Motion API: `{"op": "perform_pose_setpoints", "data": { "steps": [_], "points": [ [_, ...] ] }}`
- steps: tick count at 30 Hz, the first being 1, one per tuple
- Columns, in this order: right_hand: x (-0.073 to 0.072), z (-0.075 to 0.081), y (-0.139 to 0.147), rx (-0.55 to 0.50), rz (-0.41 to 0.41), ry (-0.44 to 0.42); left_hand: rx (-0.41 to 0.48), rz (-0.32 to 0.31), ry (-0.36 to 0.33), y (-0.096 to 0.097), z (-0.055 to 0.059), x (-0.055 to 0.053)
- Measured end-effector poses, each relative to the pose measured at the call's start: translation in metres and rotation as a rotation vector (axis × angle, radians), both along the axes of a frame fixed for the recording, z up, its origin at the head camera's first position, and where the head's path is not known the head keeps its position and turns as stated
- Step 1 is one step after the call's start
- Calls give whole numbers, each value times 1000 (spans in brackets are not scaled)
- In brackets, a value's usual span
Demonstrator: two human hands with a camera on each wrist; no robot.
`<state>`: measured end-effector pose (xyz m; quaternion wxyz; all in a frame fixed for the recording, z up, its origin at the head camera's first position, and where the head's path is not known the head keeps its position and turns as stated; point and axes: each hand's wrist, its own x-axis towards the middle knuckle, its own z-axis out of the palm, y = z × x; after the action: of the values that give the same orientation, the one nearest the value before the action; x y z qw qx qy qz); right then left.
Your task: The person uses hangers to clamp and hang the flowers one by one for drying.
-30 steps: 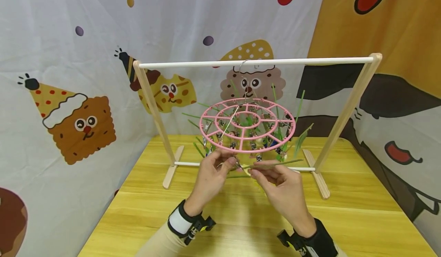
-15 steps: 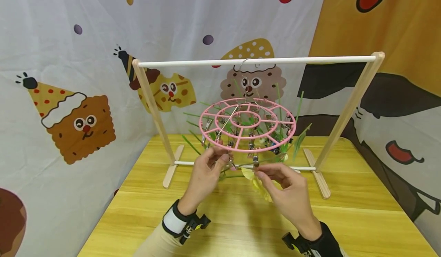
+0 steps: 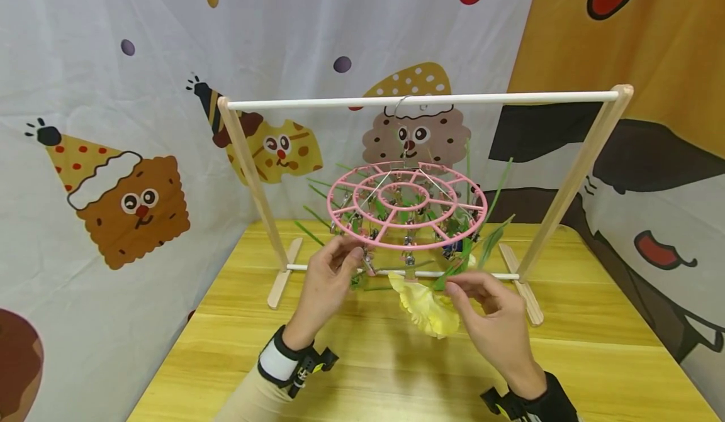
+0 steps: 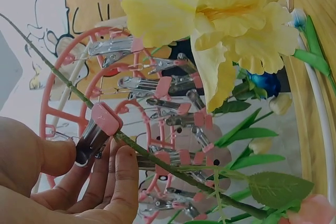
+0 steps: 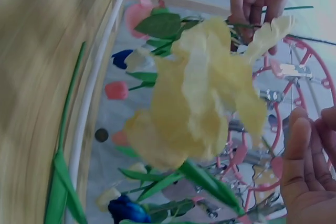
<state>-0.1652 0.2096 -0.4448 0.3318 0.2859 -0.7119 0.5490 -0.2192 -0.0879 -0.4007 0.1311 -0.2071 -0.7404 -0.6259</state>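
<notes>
A pink round clip hanger (image 3: pixel 398 227) hangs with many flowers clipped beneath it. My left hand (image 3: pixel 326 280) is at its front left edge. There the thumb and fingers pinch a metal clip (image 4: pixel 98 134) with pink tips, and its tips lie across a thin green stem (image 4: pixel 149 157). A big yellow ruffled flower (image 3: pixel 426 309) hangs head down below a front clip (image 3: pixel 410 260). Just right of that flower is my right hand (image 3: pixel 495 315). Its fingers are loosely bent with nothing between them in the right wrist view.
A wooden stand with a white top bar (image 3: pixel 481 100) carries the hanger over the wooden table (image 3: pixel 238 340). A low white crossbar (image 5: pixel 92 85) runs behind the flowers. Blue roses (image 4: pixel 264 84), pink tulips (image 5: pixel 116 90) and long green leaves crowd under the ring.
My right hand has let go at the front clip and drawn off to the right, leaving the yellow flower hanging in full view. My left hand has shifted left, and the ring has turned a little.
</notes>
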Motion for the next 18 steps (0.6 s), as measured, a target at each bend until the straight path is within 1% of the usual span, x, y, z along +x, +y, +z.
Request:
{"op": "perform_pose_setpoints", "data": {
  "steps": [2,4,9,14,18],
  "points": [
    [0,-2,4,6,-12,6,0,8,1,-3,1,-1],
    [1,-4,9,11,-36,-12,-3,16,10,-5,1,-2],
    [0,-9,23,31,-133,-95,-1,32,18,-12,0,-6],
    [-2,-14,33,49,-223,-123,21,43,2,-17,3,-8],
    [-4,-17,39,34,-289,-147,30,47,-3,-19,3,-12]
  ]
}}
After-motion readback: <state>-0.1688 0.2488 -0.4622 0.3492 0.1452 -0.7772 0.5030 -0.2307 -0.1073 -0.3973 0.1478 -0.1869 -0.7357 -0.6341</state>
